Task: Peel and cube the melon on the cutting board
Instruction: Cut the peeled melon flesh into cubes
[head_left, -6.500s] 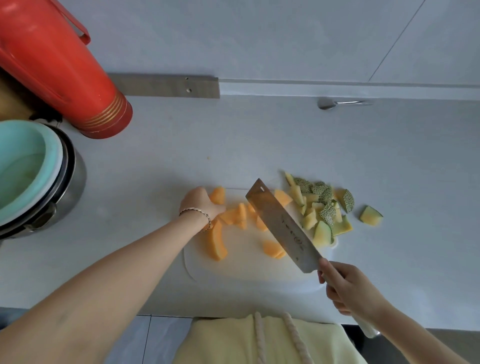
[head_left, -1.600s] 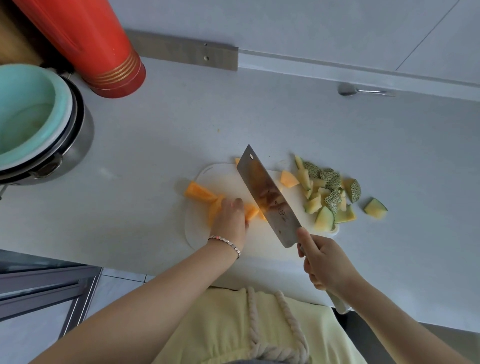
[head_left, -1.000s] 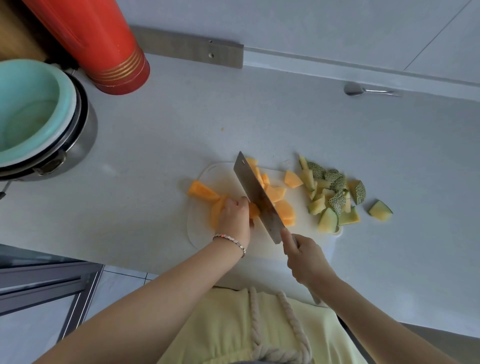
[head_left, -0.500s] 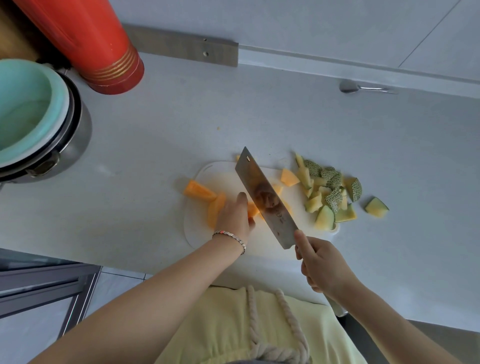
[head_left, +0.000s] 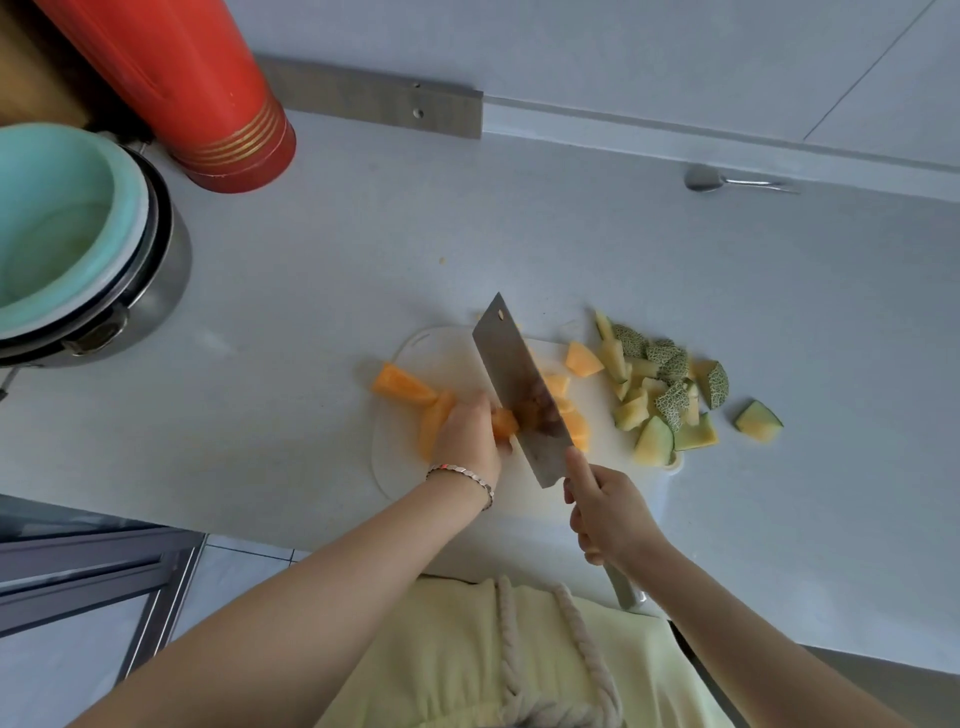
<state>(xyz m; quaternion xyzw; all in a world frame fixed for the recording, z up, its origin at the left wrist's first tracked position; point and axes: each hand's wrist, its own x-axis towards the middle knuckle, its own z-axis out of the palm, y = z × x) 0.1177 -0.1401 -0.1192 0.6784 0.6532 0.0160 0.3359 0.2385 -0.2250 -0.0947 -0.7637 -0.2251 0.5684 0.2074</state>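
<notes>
A white cutting board (head_left: 447, 345) lies on the grey counter. My left hand (head_left: 467, 434) holds down an orange peeled melon strip (head_left: 434, 423) near the board's left side. My right hand (head_left: 605, 512) grips the handle of a steel cleaver (head_left: 519, 384), whose blade stands tilted just right of my left fingers. Cut orange melon cubes (head_left: 574, 426) lie right of the blade, partly hidden by it. Another peeled wedge (head_left: 402, 384) hangs over the board's left edge. A pile of green netted rind pieces (head_left: 660, 387) sits at the board's right end.
A red thermos (head_left: 208, 88) stands at the back left beside a steel pot holding a mint-green bowl (head_left: 57, 223). One rind piece (head_left: 758, 421) lies alone on the counter to the right. A metal spoon (head_left: 727, 181) rests by the back wall. The counter's front edge runs just below the board.
The cleaver chopped down through the strip a second ago, lifted, and now stands tilted beside my left fingers again. My left hand stays on the same strip.
</notes>
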